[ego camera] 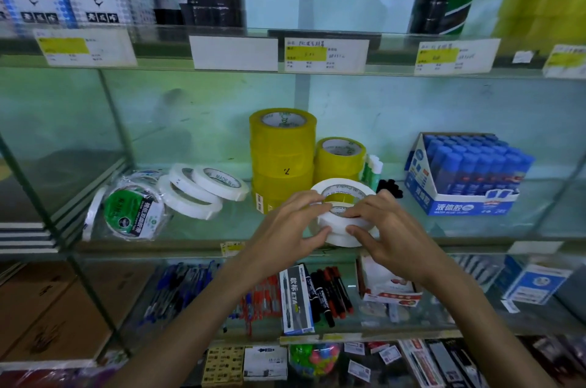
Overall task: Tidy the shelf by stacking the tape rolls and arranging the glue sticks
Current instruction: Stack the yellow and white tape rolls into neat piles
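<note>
Currently, left hand [291,226]: you grip the white tape rolls [340,240].
Right hand [387,229]: you pinch the same rolls.

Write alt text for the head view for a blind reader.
A left hand and right hand grip a stack of white tape rolls on a glass shelf. Yellow tape rolls stand behind it; loose white rolls lie left, a box of blue glue sticks right.
</note>
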`<move>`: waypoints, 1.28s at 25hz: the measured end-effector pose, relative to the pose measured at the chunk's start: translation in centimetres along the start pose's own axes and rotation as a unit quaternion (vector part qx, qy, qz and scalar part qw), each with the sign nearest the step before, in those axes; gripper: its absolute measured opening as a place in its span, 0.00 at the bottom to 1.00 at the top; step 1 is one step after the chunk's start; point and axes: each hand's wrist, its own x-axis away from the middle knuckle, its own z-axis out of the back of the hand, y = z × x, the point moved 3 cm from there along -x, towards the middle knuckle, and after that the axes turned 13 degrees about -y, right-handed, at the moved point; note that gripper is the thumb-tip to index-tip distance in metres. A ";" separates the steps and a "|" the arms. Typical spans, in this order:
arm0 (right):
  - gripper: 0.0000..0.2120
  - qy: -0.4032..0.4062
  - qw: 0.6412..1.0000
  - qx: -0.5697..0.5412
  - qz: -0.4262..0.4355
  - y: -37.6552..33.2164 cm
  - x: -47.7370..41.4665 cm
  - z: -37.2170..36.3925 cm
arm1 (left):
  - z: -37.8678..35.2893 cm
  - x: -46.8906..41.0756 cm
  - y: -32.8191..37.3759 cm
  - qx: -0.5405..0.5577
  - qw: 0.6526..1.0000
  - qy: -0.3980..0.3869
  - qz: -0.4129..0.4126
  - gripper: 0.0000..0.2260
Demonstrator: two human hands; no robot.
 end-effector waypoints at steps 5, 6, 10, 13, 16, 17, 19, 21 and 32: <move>0.10 -0.008 1.000 -0.010 -0.005 1.0 0.0 -1.0 | -1.0 -0.3 0.1 0.008 1.000 -0.017 0.009 0.16; 0.11 -0.009 1.000 -0.010 -0.006 1.1 0.0 -1.2 | -1.1 -0.3 0.0 0.009 1.000 -0.020 0.011 0.16; 0.14 -0.017 1.000 -0.018 -0.013 1.5 -0.1 -1.5 | -1.5 -0.1 -0.2 0.011 0.999 -0.028 0.014 0.15; 0.12 -0.018 1.000 -0.013 -0.015 1.3 -0.1 -1.6 | -1.7 0.2 -0.2 0.013 0.999 -0.033 0.015 0.16; 0.12 -0.023 1.000 -0.009 -0.019 1.1 0.0 -1.5 | -1.7 0.3 -0.1 0.006 0.999 -0.028 0.016 0.16; 0.12 -0.025 0.999 -0.012 -0.026 1.1 -0.1 -1.4 | -1.6 0.3 0.0 0.003 1.000 -0.027 0.014 0.16; 0.12 -0.022 0.999 -0.024 -0.042 0.9 -0.4 -0.9 | -1.5 0.4 0.4 -0.007 1.000 -0.030 0.007 0.17; 0.13 -0.004 0.998 -0.031 -0.047 0.2 -1.4 -0.6 | -1.2 0.9 0.5 -0.023 0.999 -0.027 0.000 0.17; 0.14 0.017 0.997 -0.065 0.049 -10.2 -12.8 -3.9 | 7.8 7.1 -6.8 -0.140 0.983 0.010 0.116 0.12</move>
